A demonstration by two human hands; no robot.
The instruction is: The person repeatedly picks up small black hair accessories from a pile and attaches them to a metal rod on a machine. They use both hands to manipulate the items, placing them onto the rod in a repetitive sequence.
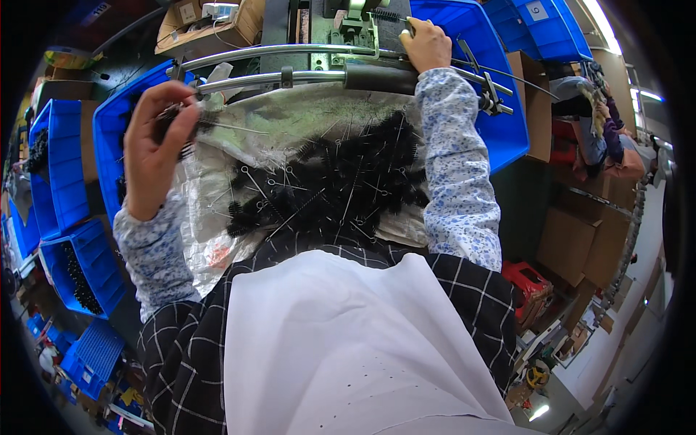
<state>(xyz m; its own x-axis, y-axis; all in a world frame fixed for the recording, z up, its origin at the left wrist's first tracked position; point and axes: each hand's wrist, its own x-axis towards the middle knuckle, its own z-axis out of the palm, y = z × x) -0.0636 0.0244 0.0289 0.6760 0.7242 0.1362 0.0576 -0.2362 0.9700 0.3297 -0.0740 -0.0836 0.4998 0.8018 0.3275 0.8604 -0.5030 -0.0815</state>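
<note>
The work in hand appears to be feeding small black bristle brushes with twisted wire stems, one at a time, into a bench machine [355, 25]. To do it well, my judgement is that the right hand [426, 45] should keep the single brush [389, 16] level and aligned with the machine's fixture before pressing it home, while the left hand [154, 148] keeps its spare stock fanned so one stem can be drawn off cleanly without tangling.

The right hand's fingers are pinched on the wire end of that single brush; its bristle head projects left of the fingertips, just beside the machine's metal parts. Whether it touches the fixture cannot be told.

The left hand is raised and clenched around a small bundle of brushes [177, 123], the stems crossing the palm and the bristle ends showing past the thumb.

The main heap of brushes [341, 177] lies on a plastic sheet [210, 217] between both forearms, below two curved metal rails [290, 61]. Blue bins [500, 109] flank the bench.
</note>
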